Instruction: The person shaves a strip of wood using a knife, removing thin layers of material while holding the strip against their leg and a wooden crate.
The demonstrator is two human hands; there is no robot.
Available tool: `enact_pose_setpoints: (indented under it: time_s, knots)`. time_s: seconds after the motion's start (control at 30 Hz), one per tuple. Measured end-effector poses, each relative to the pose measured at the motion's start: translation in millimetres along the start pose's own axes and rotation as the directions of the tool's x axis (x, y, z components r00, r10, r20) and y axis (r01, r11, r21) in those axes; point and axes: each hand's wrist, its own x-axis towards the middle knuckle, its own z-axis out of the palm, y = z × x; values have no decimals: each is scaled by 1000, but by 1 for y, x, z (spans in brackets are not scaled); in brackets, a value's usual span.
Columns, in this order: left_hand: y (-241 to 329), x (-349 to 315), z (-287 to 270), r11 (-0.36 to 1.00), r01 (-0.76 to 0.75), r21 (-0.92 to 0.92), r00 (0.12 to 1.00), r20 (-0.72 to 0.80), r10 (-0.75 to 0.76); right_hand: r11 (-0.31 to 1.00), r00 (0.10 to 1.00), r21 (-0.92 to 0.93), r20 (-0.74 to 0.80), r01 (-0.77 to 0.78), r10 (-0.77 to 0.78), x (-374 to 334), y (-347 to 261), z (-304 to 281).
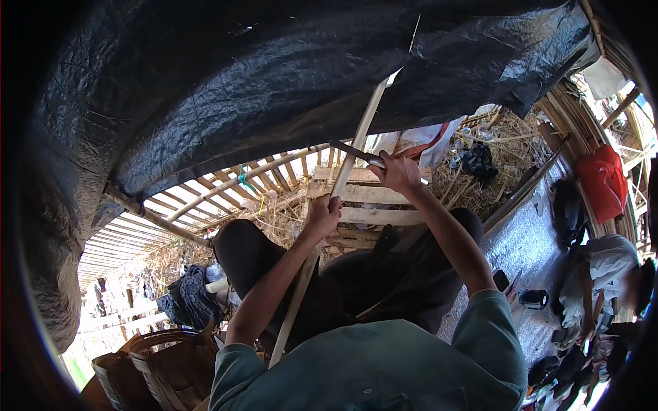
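A long pale strip, bamboo by its look (pixel 365 127), runs slantwise from beside my body up toward the dark sheet overhead. My left hand (pixel 322 218) is wrapped round it near its middle. A knife (pixel 356 153) with a dark blade is gripped in my right hand (pixel 399 172), farther up and to the right. Its blade lies across the strip, above my left fist. At the strip's far end a thin light sliver (pixel 415 33) sticks up. The lower part of the strip passes behind my left forearm.
A black plastic sheet (pixel 274 89) hangs low overhead. Below are wooden slats (pixel 380 216) and dry litter. Woven baskets (pixel 171 370) stand at lower left. On the right are a silvery mat (pixel 528 240), a red bag (pixel 602 183) and another person (pixel 603 274).
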Motion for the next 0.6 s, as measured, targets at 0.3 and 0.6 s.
enact_pose_setpoints:
  time_s: [0.3,0.6]
  knots:
    - [-10,-18,6,993,-116,26,989,-94,118,950,952,58,-29,307,-306,-1,-16,-11]
    - [-7,-16,-5,999,-18,30,998,-63,20,910,907,129,109,394,-407,5,-12,-9]
